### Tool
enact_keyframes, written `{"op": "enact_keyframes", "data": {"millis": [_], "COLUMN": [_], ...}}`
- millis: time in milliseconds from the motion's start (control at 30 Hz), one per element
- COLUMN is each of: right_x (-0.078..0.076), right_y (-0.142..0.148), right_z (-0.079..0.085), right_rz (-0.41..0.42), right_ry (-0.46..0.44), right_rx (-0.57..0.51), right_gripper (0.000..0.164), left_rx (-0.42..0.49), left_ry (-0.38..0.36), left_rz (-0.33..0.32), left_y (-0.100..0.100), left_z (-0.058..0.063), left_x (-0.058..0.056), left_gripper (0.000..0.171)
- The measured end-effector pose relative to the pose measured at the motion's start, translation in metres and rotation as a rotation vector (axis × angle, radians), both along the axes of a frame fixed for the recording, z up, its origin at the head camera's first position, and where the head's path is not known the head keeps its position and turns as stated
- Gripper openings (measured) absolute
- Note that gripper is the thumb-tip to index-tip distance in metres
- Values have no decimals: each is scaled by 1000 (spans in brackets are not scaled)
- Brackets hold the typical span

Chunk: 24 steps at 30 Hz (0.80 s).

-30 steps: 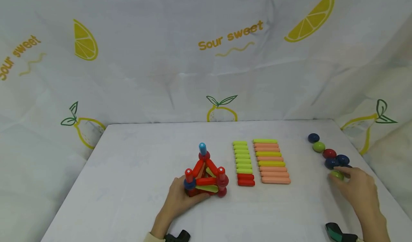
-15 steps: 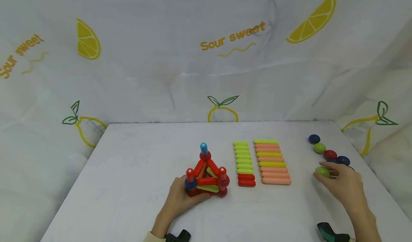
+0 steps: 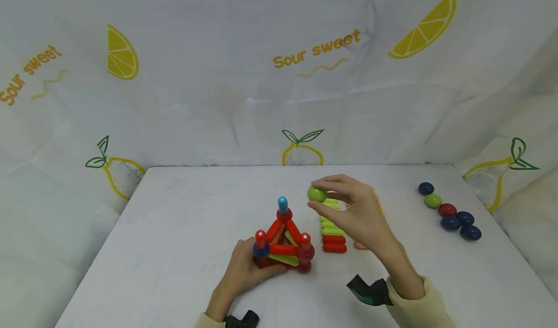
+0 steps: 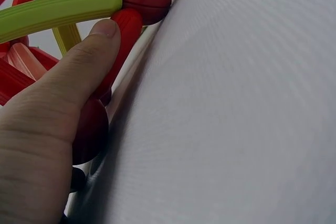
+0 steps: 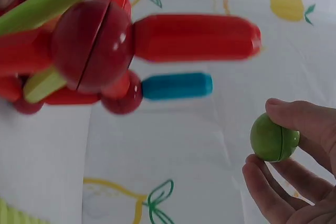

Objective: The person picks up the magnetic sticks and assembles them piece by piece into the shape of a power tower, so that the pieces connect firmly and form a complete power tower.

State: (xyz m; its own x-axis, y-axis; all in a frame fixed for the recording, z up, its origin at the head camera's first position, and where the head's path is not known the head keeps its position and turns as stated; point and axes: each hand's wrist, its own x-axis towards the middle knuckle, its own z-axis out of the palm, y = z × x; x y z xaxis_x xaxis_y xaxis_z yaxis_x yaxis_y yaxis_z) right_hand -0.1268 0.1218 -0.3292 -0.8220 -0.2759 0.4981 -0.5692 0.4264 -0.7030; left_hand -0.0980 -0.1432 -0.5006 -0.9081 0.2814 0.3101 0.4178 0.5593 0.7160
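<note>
A frame of rods and balls (image 3: 283,250) stands near the table's middle, with two red rods and a blue rod (image 3: 283,205) pointing up from its top balls. My left hand (image 3: 244,267) grips its lower left side; in the left wrist view the thumb (image 4: 89,56) lies along a red rod below a green one. Between thumb and fingertips, my right hand (image 3: 355,209) pinches a green ball (image 3: 317,194). That ball is raised to the right of the blue rod. The right wrist view shows a seam round the green ball (image 5: 274,137), apart from the rods.
One column of short green and red rods (image 3: 333,240) lies right of the frame. A second column of rods (image 3: 361,245) is mostly hidden behind my right hand. Several blue, red and green balls (image 3: 450,223) rest near the table's right edge. A lemon-print cloth (image 3: 196,124) hangs behind.
My right hand has lifted the green ball from the group at the right and carried it left, near the frame's top. My left hand keeps its hold; the frame has shifted slightly.
</note>
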Motion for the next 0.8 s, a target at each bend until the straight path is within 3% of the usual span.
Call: {"op": "enact_keyframes", "data": {"millis": [100, 267, 533, 800], "right_x": [-7, -17, -24, -25], "right_y": [-26, -48, -56, -53], "right_z": [4, 4, 0, -1], "right_rz": [118, 191, 187, 185], "right_ry": [-10, -31, -83, -62], "right_rx": [-22, -20, 39, 52], "right_gripper": [36, 35, 34, 39], "left_rx": [-12, -36, -61, -50], "left_ry": [21, 36, 32, 21], "left_rz": [-15, 0, 22, 23], "left_y": [0, -1, -1, -1], "left_z": [0, -1, -2, -1], "left_x": [-1, -1, -1, -1], "left_gripper": [50, 53, 57, 59]}}
